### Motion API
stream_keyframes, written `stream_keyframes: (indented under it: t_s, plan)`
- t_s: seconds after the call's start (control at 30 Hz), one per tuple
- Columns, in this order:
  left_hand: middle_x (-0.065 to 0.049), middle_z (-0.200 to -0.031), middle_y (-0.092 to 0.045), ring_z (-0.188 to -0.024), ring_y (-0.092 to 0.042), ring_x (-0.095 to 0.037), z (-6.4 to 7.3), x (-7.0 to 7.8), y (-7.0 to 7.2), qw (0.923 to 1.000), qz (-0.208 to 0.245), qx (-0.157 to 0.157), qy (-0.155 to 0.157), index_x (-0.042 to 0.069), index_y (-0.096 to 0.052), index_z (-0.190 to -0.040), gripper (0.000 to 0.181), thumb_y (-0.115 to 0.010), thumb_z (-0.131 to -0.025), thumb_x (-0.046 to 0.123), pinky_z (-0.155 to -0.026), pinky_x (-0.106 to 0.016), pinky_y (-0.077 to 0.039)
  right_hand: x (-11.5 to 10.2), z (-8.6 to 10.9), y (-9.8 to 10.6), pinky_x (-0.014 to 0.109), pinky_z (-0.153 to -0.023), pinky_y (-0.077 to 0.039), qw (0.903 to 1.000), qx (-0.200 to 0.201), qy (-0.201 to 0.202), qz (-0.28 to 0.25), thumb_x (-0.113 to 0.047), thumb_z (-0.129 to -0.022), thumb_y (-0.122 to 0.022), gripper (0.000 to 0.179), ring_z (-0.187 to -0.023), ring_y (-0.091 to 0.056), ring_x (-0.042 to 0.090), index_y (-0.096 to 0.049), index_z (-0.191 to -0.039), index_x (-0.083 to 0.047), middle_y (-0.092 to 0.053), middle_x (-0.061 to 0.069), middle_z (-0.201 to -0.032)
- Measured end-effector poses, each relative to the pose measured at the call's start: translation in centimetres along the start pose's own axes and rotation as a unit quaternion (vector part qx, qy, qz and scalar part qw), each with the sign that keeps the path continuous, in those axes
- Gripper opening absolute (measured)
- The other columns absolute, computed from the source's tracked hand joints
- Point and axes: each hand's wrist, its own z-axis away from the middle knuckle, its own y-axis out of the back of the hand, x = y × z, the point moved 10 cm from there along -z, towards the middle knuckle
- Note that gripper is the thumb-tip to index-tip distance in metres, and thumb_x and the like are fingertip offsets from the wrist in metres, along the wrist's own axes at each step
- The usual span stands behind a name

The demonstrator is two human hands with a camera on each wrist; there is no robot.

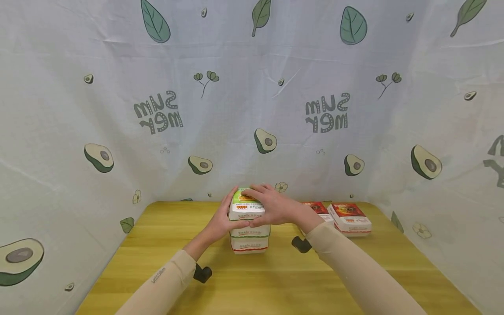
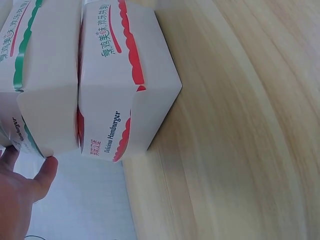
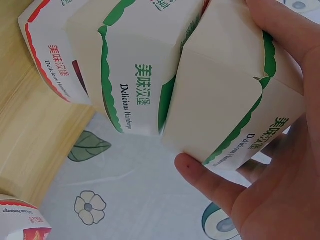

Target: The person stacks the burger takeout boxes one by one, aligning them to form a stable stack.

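Three hamburger boxes are stacked on the wooden table. The top box (image 1: pixel 247 215) has a green lid and green trim. Below it lie a green-trimmed middle box (image 3: pixel 132 75) and a red-trimmed bottom box (image 2: pixel 107 80). My left hand (image 1: pixel 219 222) grips the top box from its left side, thumb across the front. From the right, my right hand (image 1: pixel 273 206) holds the same box, with fingers over its lid and the thumb at the front near the other thumb. In the right wrist view, the top box sits slightly askew on the middle one.
Two red-topped hamburger boxes stand at the back right, one (image 1: pixel 349 218) beside another (image 1: pixel 316 210) that my right forearm partly covers. Behind the wooden table (image 1: pixel 252 284) hangs a pale curtain (image 1: pixel 236 109) printed with avocados and leaves.
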Motion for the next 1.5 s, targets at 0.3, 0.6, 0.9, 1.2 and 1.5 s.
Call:
stream_keyframes:
  t_s: [0.3,0.6,0.9,1.2,1.5]
  plan:
    - [-0.016,-0.165,-0.015,-0.132,-0.044,-0.03,-0.1,0.5,0.2,0.9996,-0.027,0.002,-0.003,0.019,-0.006,-0.164,0.108,-0.081,-0.086,0.02,-0.11,-0.051,-0.04,0.0,0.0,0.1,0.054,-0.101,-0.046,1.0,-0.007,-0.003,-0.006,-0.055,-0.081,-0.079,0.092,-0.147,-0.027,0.031,-0.033,-0.157,-0.031,-0.027,0.006,-0.164]
    - [-0.013,-0.165,-0.015,-0.127,-0.049,-0.027,-0.1,0.4,0.3,0.9998,-0.02,0.005,-0.006,0.02,-0.007,-0.163,0.108,-0.082,-0.085,0.017,-0.104,-0.042,-0.043,0.2,0.2,0.4,0.058,-0.105,-0.043,0.9998,-0.007,-0.001,-0.02,-0.053,-0.081,-0.081,0.093,-0.149,-0.023,0.033,-0.033,-0.157,-0.032,-0.023,0.006,-0.166]
    - [-0.015,-0.161,-0.023,-0.126,-0.051,-0.027,0.0,0.3,0.8,0.9997,-0.021,0.011,0.0,0.014,-0.007,-0.163,0.107,-0.081,-0.086,0.021,-0.099,-0.04,-0.047,0.9,0.8,1.3,0.062,-0.107,-0.039,0.9984,-0.006,-0.016,-0.054,-0.046,-0.079,-0.084,0.096,-0.15,-0.022,0.036,-0.033,-0.158,-0.03,-0.021,0.008,-0.167]
    - [-0.01,-0.163,-0.021,-0.133,-0.046,-0.027,-1.3,-3.1,0.8,0.9993,-0.025,0.026,0.005,0.026,-0.005,-0.163,0.111,-0.083,-0.084,0.021,-0.105,-0.045,-0.043,2.1,2.0,1.9,0.07,-0.109,-0.031,0.9966,0.001,-0.02,-0.08,-0.047,-0.076,-0.086,0.104,-0.152,-0.017,0.041,-0.028,-0.16,-0.028,-0.02,0.011,-0.167]
    - [-0.009,-0.154,-0.033,-0.126,-0.053,-0.024,-1.6,-2.4,1.3,0.9988,-0.02,0.042,-0.014,0.026,-0.012,-0.163,0.11,-0.086,-0.081,0.027,-0.104,-0.045,-0.046,4.3,3.2,3.1,0.068,-0.109,-0.032,0.9928,0.016,-0.03,-0.115,-0.044,-0.071,-0.091,0.111,-0.15,-0.019,0.038,-0.027,-0.16,-0.026,-0.022,0.011,-0.166]
